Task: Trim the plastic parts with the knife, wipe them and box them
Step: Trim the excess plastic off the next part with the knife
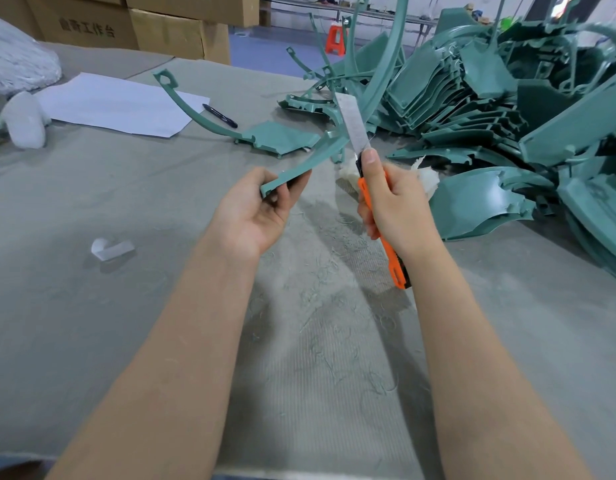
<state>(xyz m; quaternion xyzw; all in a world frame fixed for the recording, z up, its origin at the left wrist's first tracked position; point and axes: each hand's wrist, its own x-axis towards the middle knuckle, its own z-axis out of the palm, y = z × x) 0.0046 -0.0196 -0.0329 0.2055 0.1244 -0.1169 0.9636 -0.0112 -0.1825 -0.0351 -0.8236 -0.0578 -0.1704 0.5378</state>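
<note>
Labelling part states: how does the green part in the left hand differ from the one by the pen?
The held part is raised, pinched at its end by the left hand; the lying part rests untouched on the mat. The knife blade crosses the held part, not the lying part. Both are teal plastic with a curved arm.

One head-worn wide-angle view, forward and down, close above the table (92, 323), far background seemingly blurred.

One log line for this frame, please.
stage: trimming | left hand: holds green curved part | right hand: grips orange knife, blade across part | parts pile: right
</note>
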